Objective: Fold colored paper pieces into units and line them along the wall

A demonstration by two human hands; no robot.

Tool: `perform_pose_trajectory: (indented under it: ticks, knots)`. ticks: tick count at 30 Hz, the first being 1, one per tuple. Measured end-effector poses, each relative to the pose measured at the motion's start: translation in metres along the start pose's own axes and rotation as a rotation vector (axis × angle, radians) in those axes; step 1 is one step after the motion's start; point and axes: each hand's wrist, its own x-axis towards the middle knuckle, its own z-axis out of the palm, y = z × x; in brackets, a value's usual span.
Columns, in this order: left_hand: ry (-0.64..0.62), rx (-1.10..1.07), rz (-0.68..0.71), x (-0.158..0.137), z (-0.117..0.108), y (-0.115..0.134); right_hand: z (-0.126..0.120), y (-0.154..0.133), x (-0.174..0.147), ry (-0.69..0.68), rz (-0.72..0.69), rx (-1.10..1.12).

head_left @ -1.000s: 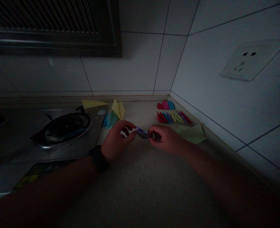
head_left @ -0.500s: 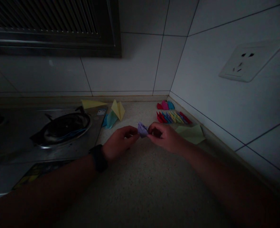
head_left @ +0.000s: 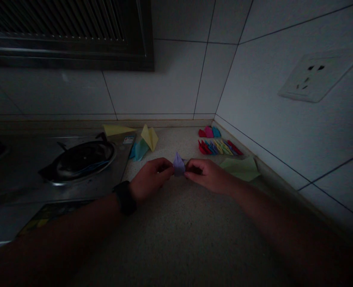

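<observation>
A small folded purple paper (head_left: 179,165), an origami piece with a pointed top, is held between my two hands above the countertop (head_left: 188,223). My left hand (head_left: 154,175), with a dark watch (head_left: 125,197) on its wrist, pinches the piece's left edge between thumb and fingers. On the other side, my right hand (head_left: 208,174) pinches the right edge in the same way. Just behind my right hand lies a pale green sheet of paper (head_left: 242,169). Beyond it stands a row of folded paper pieces (head_left: 219,147) in several colours.
Red, pink and blue folded pieces (head_left: 209,132) sit in the back corner. Yellow paper planes (head_left: 149,137) and blue folded paper (head_left: 139,150) lie left of centre. A gas stove (head_left: 83,159) is at left under a range hood (head_left: 128,59). A socket (head_left: 308,79) is on the right wall.
The purple paper has been turned between my fingers, so its pointed tip now stands upright with a flatter face toward me. Both hands keep their pinch in nearly the same place.
</observation>
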Motion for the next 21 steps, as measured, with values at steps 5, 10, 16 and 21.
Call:
perform_pose_trajectory:
  ticks: [5, 10, 16, 21]
  knots:
    - [0.027, -0.004, 0.013, 0.0002, 0.0009, -0.0012, -0.0005, -0.0036, 0.0011, 0.066, -0.030, 0.015]
    - [0.034, 0.069, 0.038, 0.0001, 0.0005, 0.0028, -0.0002, -0.0037, 0.0002, 0.065, -0.021, 0.005]
    - [0.013, -0.012, -0.027, 0.0001, 0.0003, 0.0020, -0.0016, -0.0045, 0.0005, 0.071, -0.028, -0.012]
    - [0.054, -0.091, -0.101, 0.0019, -0.0003, 0.0040, -0.0053, -0.0034, 0.0001, 0.182, -0.079, -0.191]
